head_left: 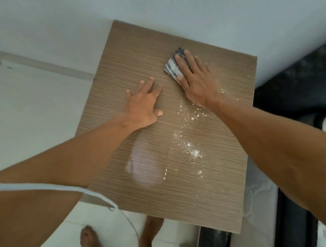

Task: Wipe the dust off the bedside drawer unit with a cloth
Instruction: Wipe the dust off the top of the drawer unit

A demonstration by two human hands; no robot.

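Observation:
The bedside drawer unit (125, 59) shows its brown wood-grain top from above. White dust (194, 153) lies scattered over its right half, from near my right wrist down toward the front. A folded blue-and-white striped cloth (173, 68) rests near the back edge. My right hand (197, 80) lies flat on the cloth, pressing it onto the top, and covers most of it. My left hand (144, 104) lies flat on the bare wood left of centre, fingers apart, holding nothing.
A pale wall runs behind the unit. A dark bed frame (310, 85) and white mattress (260, 199) stand close on the right. White floor tiles and my bare feet (89, 240) show below the front edge. A white cord (44, 188) crosses my left arm.

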